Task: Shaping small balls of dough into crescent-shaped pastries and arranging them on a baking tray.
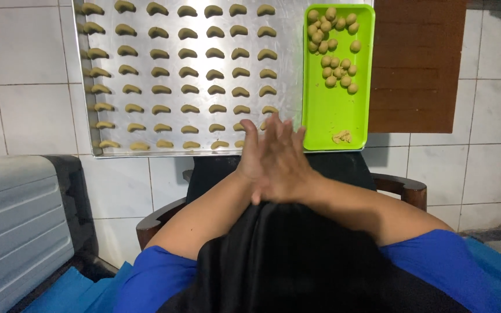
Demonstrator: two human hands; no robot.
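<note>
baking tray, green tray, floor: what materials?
Baking tray: looks like bare metal, probably aluminium, silvery and dully reflective. Green tray: likely plastic, uniform bright lime, smooth with a moulded rim. Floor: looks like glazed ceramic tile, glossy white squares with grout lines.

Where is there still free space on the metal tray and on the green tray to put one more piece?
On the metal tray, bare metal remains along the right edge, beside the last column of crescent pieces. The green tray is free in its lower half, between the dough balls and the crumbs.
</note>
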